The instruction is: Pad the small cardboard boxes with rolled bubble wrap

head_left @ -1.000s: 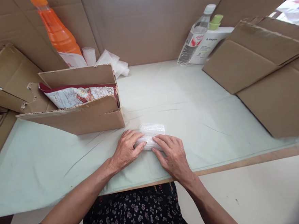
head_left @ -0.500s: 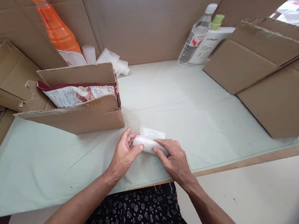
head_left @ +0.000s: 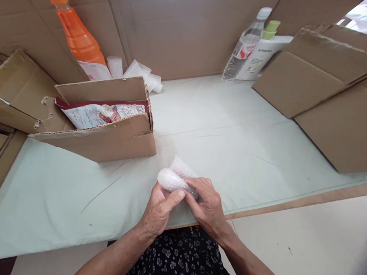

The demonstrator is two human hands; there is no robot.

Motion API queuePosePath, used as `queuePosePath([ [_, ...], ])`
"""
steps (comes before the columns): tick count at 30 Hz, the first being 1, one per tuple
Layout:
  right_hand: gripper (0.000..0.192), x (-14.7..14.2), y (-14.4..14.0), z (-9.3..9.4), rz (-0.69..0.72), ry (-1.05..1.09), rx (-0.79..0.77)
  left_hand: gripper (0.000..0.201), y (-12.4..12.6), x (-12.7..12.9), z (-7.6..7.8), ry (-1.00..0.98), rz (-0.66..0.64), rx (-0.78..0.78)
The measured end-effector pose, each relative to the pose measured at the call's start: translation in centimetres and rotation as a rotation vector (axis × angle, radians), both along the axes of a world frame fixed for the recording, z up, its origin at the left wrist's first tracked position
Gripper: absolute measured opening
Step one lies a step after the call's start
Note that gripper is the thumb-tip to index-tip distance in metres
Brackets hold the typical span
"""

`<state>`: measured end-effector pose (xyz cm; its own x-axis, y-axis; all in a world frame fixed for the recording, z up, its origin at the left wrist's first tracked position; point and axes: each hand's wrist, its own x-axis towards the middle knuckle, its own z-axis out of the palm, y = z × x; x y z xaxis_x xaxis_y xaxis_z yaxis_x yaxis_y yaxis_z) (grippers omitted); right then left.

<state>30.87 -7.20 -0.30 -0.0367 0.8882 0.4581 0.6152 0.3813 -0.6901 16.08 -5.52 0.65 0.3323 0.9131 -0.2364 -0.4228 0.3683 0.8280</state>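
Plenty of open room on the pale green table (head_left: 234, 142) here, the whole middle stretch is bare, hemmed in by the open cardboard box (head_left: 108, 138) on the left with a printed packet (head_left: 102, 114) inside and flat cardboard sheets (head_left: 334, 97) on the right, with the wooden front edge running just under the hands. Along the back wall there's an orange bottle (head_left: 78, 36), some bubble wrap pieces (head_left: 141, 73), a clear water bottle (head_left: 243, 49) and a white lotion bottle (head_left: 265, 48). Both hands meet near the front edge: left hand (head_left: 159, 210) and right hand (head_left: 207, 205) are both closed around a small bubble-wrapped bundle (head_left: 174, 180), lifted just off the table, fingers curled over it, wrists angled inward
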Motion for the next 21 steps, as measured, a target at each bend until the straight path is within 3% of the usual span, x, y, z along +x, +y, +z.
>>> queuePosePath([
  [6, 0.021, -0.1, -0.7, 0.1, -0.006, -0.043, 0.081, 0.069, -0.2, 0.0, -0.4, -0.046, 0.143, -0.116],
  [11, 0.031, 1.6, 0.4, -0.3, -0.087, 0.081, -0.042, 0.065, -0.5, -0.4, -0.2, -0.061, 0.130, -0.132],
  [14, 0.035, 2.3, 1.3, -0.3, -0.032, 0.187, -0.182, 0.063, -0.7, -0.7, -0.2, -0.028, 0.094, -0.126],
  [17, 0.019, 2.2, 1.7, 0.1, 0.061, 0.236, -0.296, 0.058, -0.6, -1.0, -0.4, 0.029, 0.074, -0.082],
  [21, 0.009, 1.2, 1.3, 0.6, 0.034, 0.174, -0.136, 0.046, -0.3, -1.2, -0.7, 0.133, 0.099, 0.021],
])
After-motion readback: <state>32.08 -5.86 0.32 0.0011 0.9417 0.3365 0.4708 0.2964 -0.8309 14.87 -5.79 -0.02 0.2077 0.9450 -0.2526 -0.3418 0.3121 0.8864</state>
